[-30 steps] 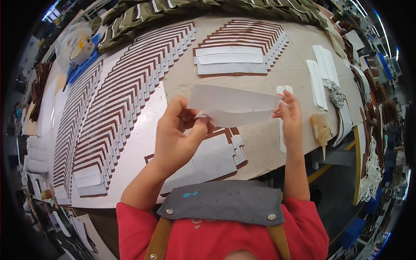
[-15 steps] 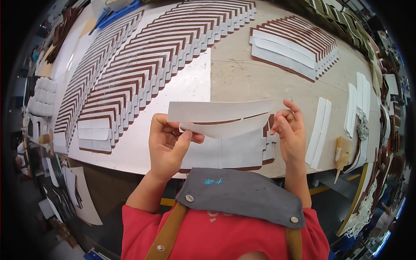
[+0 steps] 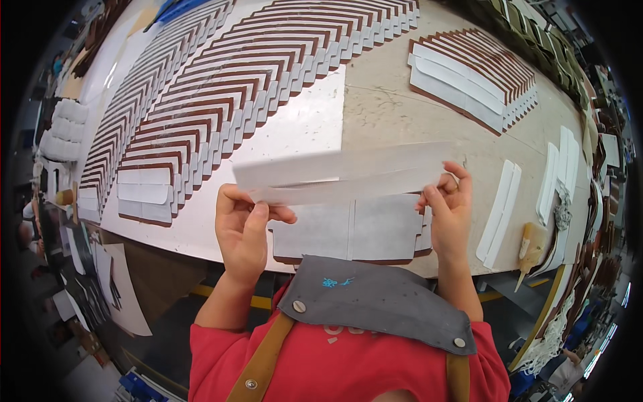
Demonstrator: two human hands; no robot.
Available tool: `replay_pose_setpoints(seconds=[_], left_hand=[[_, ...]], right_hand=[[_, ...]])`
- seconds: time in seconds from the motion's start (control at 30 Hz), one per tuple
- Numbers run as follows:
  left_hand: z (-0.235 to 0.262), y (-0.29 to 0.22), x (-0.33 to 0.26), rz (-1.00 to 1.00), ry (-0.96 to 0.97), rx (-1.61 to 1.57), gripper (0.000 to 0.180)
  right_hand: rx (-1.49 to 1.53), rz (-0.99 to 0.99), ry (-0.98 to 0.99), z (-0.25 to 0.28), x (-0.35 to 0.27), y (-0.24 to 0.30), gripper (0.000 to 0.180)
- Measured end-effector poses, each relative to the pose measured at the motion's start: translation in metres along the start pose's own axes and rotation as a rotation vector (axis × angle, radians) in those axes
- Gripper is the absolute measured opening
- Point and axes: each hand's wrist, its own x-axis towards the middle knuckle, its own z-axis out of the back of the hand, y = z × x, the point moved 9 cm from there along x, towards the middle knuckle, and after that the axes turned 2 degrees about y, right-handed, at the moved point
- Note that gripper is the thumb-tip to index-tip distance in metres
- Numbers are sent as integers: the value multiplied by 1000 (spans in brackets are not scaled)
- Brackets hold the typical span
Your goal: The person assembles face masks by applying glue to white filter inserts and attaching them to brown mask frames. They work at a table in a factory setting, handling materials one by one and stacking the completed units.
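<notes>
Olive fabric (image 3: 534, 48) and white cords (image 3: 550, 338)

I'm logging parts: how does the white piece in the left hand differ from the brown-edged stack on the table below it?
The white piece is held up in the left hand; the brown-edged stack lies on the table. The white piece shows a lengthwise gap; the stack's face has a crosswise line. The white piece looks blurred, the stack sharper. Both look pale.

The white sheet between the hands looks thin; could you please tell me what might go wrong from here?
The white sheet, pinched at one end by the left hand, might tear or crease along its gap. The pile of pale pieces sits at the near edge of the table, so a nudge could shift it.
</notes>
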Motion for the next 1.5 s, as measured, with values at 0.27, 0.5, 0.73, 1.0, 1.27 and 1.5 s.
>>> replay_pose_setpoints(seconds=[0.27,0.5,0.73,1.0,1.27,1.5], left_hand=[[30,47,-45,182,-17,476,12],[21,44,-42,153,81,835,30],[16,44,-34,170,147,943,38],[15,44,-32,228,187,983,39],[15,43,-30,238,202,992,41],[13,46,-29,245,240,1078,41]], right_hand=[[-283,85,122,13,-58,-26,54],[-388,-71,154,9,-61,-35,44],[-616,-35,170,3,-54,-27,41],[-712,-32,191,-4,-51,-24,41],[-741,-20,197,-6,-52,-22,41],[-738,-34,192,-5,-51,-16,37]])
